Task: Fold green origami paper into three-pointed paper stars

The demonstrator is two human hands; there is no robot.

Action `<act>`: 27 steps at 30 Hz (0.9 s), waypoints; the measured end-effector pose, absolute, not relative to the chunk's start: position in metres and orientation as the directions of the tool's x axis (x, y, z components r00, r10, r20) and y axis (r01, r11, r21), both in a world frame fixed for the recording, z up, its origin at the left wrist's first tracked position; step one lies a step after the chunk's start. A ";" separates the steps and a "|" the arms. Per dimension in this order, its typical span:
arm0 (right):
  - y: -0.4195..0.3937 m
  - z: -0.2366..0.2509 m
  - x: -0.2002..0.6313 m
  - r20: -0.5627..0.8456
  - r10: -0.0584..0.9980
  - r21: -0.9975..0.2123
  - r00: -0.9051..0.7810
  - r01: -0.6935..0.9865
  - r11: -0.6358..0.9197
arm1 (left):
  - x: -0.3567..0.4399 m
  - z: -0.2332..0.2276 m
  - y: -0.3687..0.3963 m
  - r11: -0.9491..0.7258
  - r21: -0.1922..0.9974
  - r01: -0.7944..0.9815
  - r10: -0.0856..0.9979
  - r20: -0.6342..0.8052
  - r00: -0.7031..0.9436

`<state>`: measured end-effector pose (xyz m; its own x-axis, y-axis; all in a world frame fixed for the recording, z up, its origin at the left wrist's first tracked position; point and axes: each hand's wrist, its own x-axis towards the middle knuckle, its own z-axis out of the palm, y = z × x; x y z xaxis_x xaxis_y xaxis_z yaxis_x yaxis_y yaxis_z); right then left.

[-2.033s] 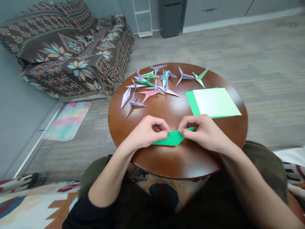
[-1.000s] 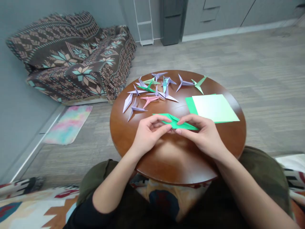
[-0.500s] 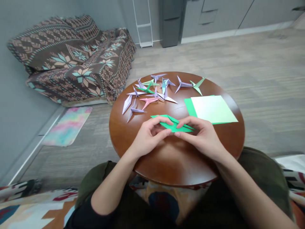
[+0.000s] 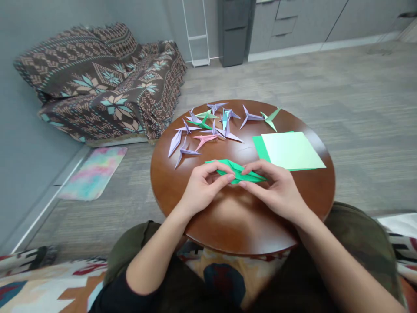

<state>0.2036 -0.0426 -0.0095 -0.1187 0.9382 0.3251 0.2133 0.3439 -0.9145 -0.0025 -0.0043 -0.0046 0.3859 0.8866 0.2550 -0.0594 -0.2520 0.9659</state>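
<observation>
The paper (image 4: 240,174) sits between left hand (image 4: 202,187) and right hand (image 4: 280,187), above the table (image 4: 241,234); figures (image 4: 204,139) lie behind, mostly left, sheets (image 4: 293,150) behind right, sofa (image 4: 97,87) beyond, left.

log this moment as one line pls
left hand: pinches folded green paper | right hand: pinches it too | brown table: pink origami crane, other folded pieces, pale green sheet atop green paper
</observation>
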 end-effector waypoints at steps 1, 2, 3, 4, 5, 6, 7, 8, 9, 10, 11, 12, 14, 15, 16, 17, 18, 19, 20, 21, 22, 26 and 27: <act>-0.043 -0.010 0.203 0.329 0.937 -0.913 -0.119 0.214 0.347 | -0.002 -0.005 -0.004 -0.251 0.966 -0.055 0.891 0.253 0.377; -0.042 -0.010 0.202 0.329 0.937 -0.915 -0.120 0.203 0.347 | -0.002 -0.005 -0.004 -0.254 0.966 -0.048 0.893 0.253 0.372; -0.042 -0.010 0.202 0.325 0.938 -0.922 -0.118 0.180 0.342 | -0.001 -0.006 -0.004 -0.258 0.965 -0.041 0.893 0.255 0.370; -0.042 -0.011 0.201 0.317 0.942 -0.932 -0.111 0.147 0.331 | -0.001 -0.006 -0.005 -0.261 0.964 -0.038 0.891 0.256 0.374; -0.042 -0.011 0.201 0.304 0.947 -0.943 -0.099 0.110 0.314 | -0.001 -0.006 -0.005 -0.258 0.965 -0.038 0.889 0.253 0.381; -0.042 -0.011 0.201 0.284 0.955 -0.953 -0.084 0.079 0.291 | -0.001 -0.007 -0.005 -0.248 0.968 -0.038 0.889 0.243 0.387; -0.042 -0.010 0.201 0.261 0.963 -0.963 -0.067 0.057 0.265 | -0.001 -0.008 -0.006 -0.237 0.971 -0.037 0.891 0.232 0.390; -0.041 -0.010 0.200 0.237 0.970 -0.970 -0.054 0.044 0.239 | -0.001 -0.008 -0.007 -0.226 0.974 -0.032 0.896 0.221 0.385; -0.041 -0.010 0.200 0.215 0.976 -0.976 -0.044 0.033 0.217 | -0.001 -0.008 -0.007 -0.221 0.975 -0.022 0.904 0.213 0.372; -0.041 -0.010 0.200 0.194 0.980 -0.981 -0.041 0.022 0.195 | -0.001 -0.009 -0.008 -0.220 0.976 -0.010 0.912 0.209 0.353; -0.041 -0.009 0.200 0.175 0.984 -0.984 -0.041 0.009 0.176 | 0.000 -0.009 -0.008 -0.222 0.975 -0.002 0.920 0.210 0.332; -0.041 -0.009 0.199 0.160 0.986 -0.987 -0.042 -0.007 0.160 | 0.000 -0.009 -0.008 -0.224 0.975 -0.001 0.925 0.213 0.314; -0.042 -0.009 0.198 0.138 0.990 -0.990 -0.040 -0.035 0.137 | 0.001 -0.008 -0.009 -0.220 0.975 -0.014 0.932 0.215 0.292; -0.042 -0.009 0.198 0.131 0.991 -0.991 -0.034 -0.041 0.130 | 0.002 -0.008 -0.009 -0.215 0.976 -0.019 0.934 0.212 0.286; -0.042 -0.009 0.197 0.125 0.992 -0.991 -0.025 -0.043 0.124 | 0.002 -0.008 -0.009 -0.209 0.978 -0.021 0.937 0.207 0.282; -0.042 -0.008 0.197 0.122 0.992 -0.992 -0.015 -0.043 0.121 | 0.003 -0.008 -0.010 -0.203 0.979 -0.018 0.939 0.199 0.280; -0.042 -0.008 0.196 0.120 0.993 -0.992 -0.004 -0.045 0.120 | 0.003 -0.009 -0.010 -0.195 0.981 -0.013 0.941 0.191 0.278; -0.043 -0.008 0.195 0.120 0.993 -0.992 0.007 -0.047 0.120 | 0.003 -0.009 -0.011 -0.188 0.982 -0.009 0.943 0.183 0.277; -0.043 -0.008 0.195 0.120 0.993 -0.991 0.015 -0.049 0.121 | 0.004 -0.009 -0.011 -0.181 0.983 -0.008 0.945 0.176 0.277; -0.043 -0.008 0.194 0.121 0.993 -0.991 0.020 -0.053 0.121 | 0.004 -0.010 -0.012 -0.175 0.984 -0.012 0.945 0.172 0.278; -0.043 -0.009 0.194 0.121 0.992 -0.991 0.023 -0.058 0.123 | 0.005 -0.010 -0.012 -0.170 0.985 -0.018 0.946 0.168 0.279; -0.043 -0.010 0.194 0.123 0.992 -0.990 0.037 -0.070 0.126 | 0.006 -0.009 -0.011 -0.149 0.987 -0.062 0.943 0.161 0.293; -0.043 -0.010 0.193 0.125 0.991 -0.990 0.042 -0.068 0.127 | 0.007 -0.009 -0.011 -0.146 0.987 -0.070 0.942 0.160 0.294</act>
<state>0.1935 -0.0434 -0.0100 0.0415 0.9913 0.1246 -0.0680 0.1272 -0.9895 0.0068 -0.0115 -0.0090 0.2936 0.9425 0.1598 -0.0698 -0.1456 0.9869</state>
